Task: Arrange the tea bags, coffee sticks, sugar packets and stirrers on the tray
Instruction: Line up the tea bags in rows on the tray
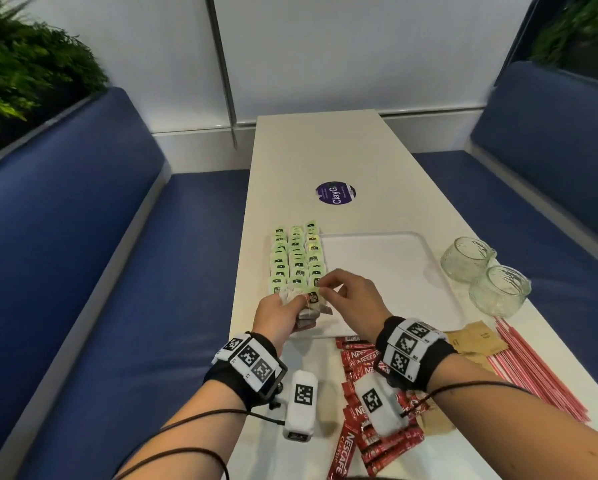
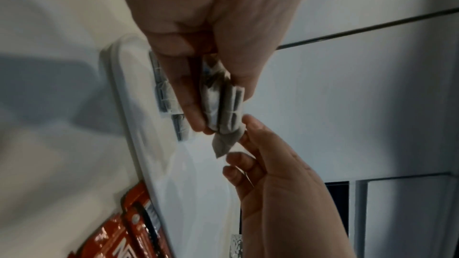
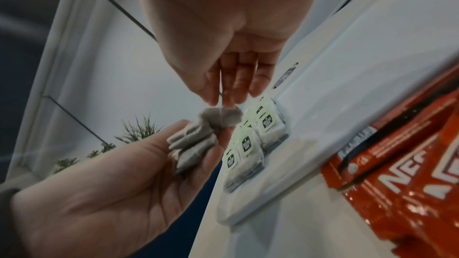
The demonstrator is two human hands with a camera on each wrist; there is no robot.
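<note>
My left hand [image 1: 279,313] grips a small stack of grey tea bags [image 2: 223,105] over the near left corner of the white tray [image 1: 387,271]. My right hand [image 1: 342,292] pinches the top tea bag [image 3: 223,118] of that stack, near its green tag [image 1: 313,296]. Three rows of green-tagged tea bags [image 1: 295,259] lie along the tray's left side. Red coffee sticks [image 1: 363,368], brown sugar packets [image 1: 474,341] and red-and-white stirrers [image 1: 533,368] lie on the table in front of the tray.
Two glass cups [image 1: 484,271] stand at the tray's right edge. A purple round sticker [image 1: 335,194] sits on the table [image 1: 342,150] beyond the tray. Blue bench seats [image 1: 100,271] run along both sides of the table.
</note>
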